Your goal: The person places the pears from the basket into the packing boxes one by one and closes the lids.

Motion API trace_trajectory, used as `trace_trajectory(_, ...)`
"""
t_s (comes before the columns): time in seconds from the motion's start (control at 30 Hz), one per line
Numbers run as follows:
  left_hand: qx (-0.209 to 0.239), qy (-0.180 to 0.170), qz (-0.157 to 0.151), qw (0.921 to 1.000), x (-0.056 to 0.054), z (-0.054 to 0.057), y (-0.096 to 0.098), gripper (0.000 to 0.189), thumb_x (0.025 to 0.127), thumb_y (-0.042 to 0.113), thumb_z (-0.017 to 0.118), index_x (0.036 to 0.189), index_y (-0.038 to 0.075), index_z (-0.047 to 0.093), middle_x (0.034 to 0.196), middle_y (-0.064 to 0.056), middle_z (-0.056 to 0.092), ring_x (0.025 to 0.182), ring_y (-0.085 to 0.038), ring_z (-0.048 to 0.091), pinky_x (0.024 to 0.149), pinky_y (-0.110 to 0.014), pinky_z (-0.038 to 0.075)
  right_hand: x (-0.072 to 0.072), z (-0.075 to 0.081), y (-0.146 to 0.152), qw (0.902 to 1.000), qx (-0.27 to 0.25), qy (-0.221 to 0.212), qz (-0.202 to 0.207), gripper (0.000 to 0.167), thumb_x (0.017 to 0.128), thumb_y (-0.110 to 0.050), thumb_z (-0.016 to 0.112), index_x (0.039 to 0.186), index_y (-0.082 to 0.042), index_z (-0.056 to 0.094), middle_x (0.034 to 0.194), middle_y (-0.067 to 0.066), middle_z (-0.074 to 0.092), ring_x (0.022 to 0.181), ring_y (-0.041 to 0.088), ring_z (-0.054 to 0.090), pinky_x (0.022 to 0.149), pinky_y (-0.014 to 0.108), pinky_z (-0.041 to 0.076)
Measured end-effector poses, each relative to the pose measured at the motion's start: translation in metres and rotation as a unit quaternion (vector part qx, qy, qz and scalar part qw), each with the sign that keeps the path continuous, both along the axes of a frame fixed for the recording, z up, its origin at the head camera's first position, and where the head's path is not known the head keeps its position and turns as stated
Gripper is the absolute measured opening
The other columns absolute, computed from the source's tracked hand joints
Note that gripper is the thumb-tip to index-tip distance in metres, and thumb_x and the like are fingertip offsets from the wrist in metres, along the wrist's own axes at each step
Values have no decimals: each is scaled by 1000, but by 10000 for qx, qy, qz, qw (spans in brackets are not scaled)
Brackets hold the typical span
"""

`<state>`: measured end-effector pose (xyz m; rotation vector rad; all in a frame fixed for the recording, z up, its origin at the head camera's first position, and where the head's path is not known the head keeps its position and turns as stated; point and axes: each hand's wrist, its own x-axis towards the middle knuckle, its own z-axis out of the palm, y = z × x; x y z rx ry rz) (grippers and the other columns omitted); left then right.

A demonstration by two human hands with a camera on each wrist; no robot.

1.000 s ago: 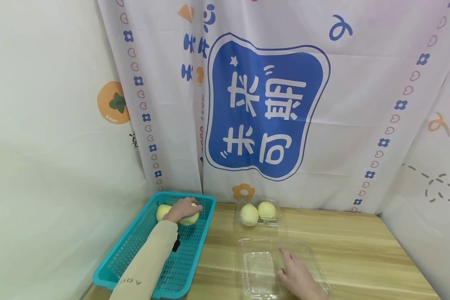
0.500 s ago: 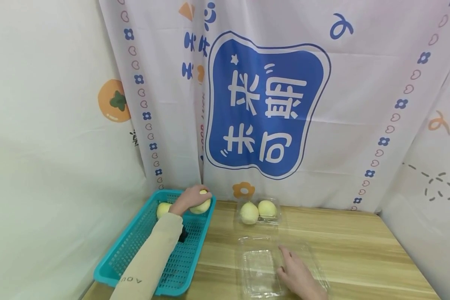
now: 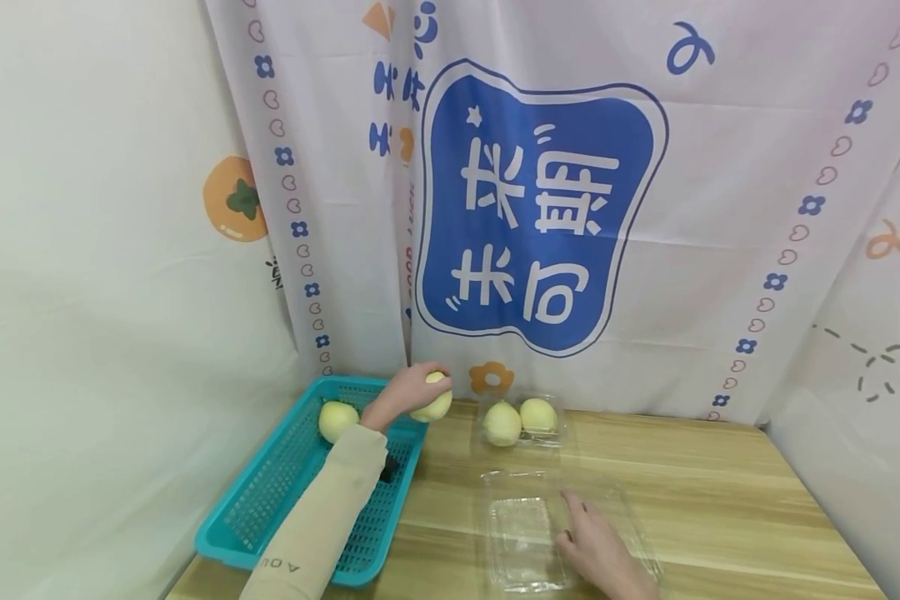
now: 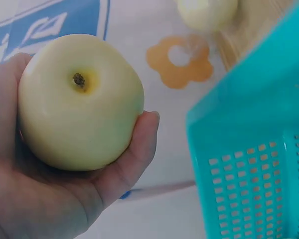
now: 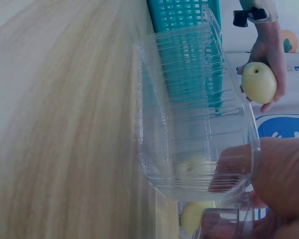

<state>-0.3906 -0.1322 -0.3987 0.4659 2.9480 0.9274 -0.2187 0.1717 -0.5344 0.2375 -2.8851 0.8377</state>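
Note:
My left hand [image 3: 408, 392] grips a pale yellow pear [image 3: 435, 407], raised at the far right corner of a teal basket [image 3: 212, 537]. In the left wrist view, fingers and thumb curve round this pear, its dark-tipped hollow facing the camera. Another pear [image 3: 337, 422] lies in the basket's far left corner. My right hand [image 3: 600, 550] holds a clear plastic clamshell box [image 3: 520, 533] lying open on the table. Its index finger stretches along the middle, between the base and the lid; the thumb points toward the base. Through the plastic, the right wrist view shows parts of its fingers.
Behind the open box, a second clear box [image 3: 527, 441] with two pears stands close to the back curtain [image 3: 690, 250]. The wood-grain table [image 3: 750, 500] stretches to the right. A dark strap-like piece [image 5: 247, 16] sits at the left wrist.
My left hand has lifted the pear out of the basket and carried it rightward, past the far right rim. The right hand stays on the open box.

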Motion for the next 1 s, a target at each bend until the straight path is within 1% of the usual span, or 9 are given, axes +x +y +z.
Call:
trace_trajectory(0.1, 112, 3, -64, 9999, 4, 3, 9, 36, 93, 41, 53, 120, 24, 66, 92, 0, 64, 71, -18, 54, 62, -30, 42, 0, 0, 1, 10000, 25, -11, -1, 68, 78, -8, 67, 141, 1, 45, 130, 30, 57, 105, 35, 64, 89, 52, 54)
trace_trajectory(0.2, 165, 30, -136, 9998, 7, 4, 19, 37, 93, 43, 53, 122, 22, 66, 96, -1, 65, 73, -18, 54, 63, -30, 42, 0, -1, 1, 10000, 44, 1, 11, 68, 78, -9, 68, 141, 0, 45, 129, 30, 58, 105, 35, 64, 89, 52, 54)
trace_trajectory(0.37, 157, 118, -348, 9992, 9, 0, 36, 39, 94, 45, 53, 122, 21, 66, 109, -2, 66, 77, -17, 53, 64, -30, 41, 0, -3, -1, 9999, 70, 90, 56, 68, 78, -9, 68, 141, 0, 46, 129, 29, 59, 111, 40, 62, 92, 53, 53)
trace_trajectory(0.43, 157, 165, -407, 9989, 11, -2, 41, 39, 94, 44, 53, 122, 20, 66, 112, -2, 66, 78, -17, 53, 65, -30, 41, 0, -4, -1, 9999, 74, 103, 76, 67, 78, -10, 68, 141, 0, 46, 129, 29, 59, 109, 38, 63, 91, 52, 53)
trace_trajectory(0.57, 180, 160, -435, 9988, 18, -6, 51, 39, 94, 43, 52, 124, 21, 65, 110, -3, 66, 76, -18, 53, 63, -30, 41, 0, -6, -2, 9999, 73, 43, 117, 67, 78, -10, 68, 141, -1, 46, 130, 28, 58, 93, 25, 63, 86, 48, 56)
trace_trajectory(0.63, 229, 128, -435, 9987, 22, -7, 55, 40, 94, 44, 52, 125, 23, 64, 112, -3, 66, 78, -18, 54, 63, -30, 42, 0, -6, -2, 9999, 83, 19, 108, 67, 78, -10, 68, 141, -1, 46, 130, 27, 58, 89, 21, 61, 84, 47, 56)
trace_trajectory(0.73, 310, 151, -445, 9984, 28, -8, 60, 40, 94, 45, 52, 126, 24, 64, 119, -3, 66, 86, -19, 57, 66, -31, 43, 0, -6, -2, 9999, 88, 20, 88, 67, 78, -11, 68, 141, -1, 46, 131, 27, 58, 91, 23, 62, 84, 48, 56)
trace_trajectory(0.83, 425, 156, -479, 9978, 34, -8, 65, 39, 94, 45, 53, 125, 25, 64, 126, -4, 65, 92, -20, 57, 69, -32, 44, 0, -5, -2, 9999, 75, 74, 81, 67, 78, -11, 68, 141, -1, 46, 131, 28, 58, 100, 28, 63, 88, 50, 55)
trace_trajectory(1.0, 548, 41, -407, 9977, 41, -12, 76, 36, 93, 45, 54, 122, 26, 64, 120, -4, 67, 85, -18, 57, 66, -32, 43, 0, -3, -1, 10000, 74, 38, 38, 68, 77, -10, 67, 141, -1, 46, 129, 28, 59, 92, 24, 62, 83, 48, 56)
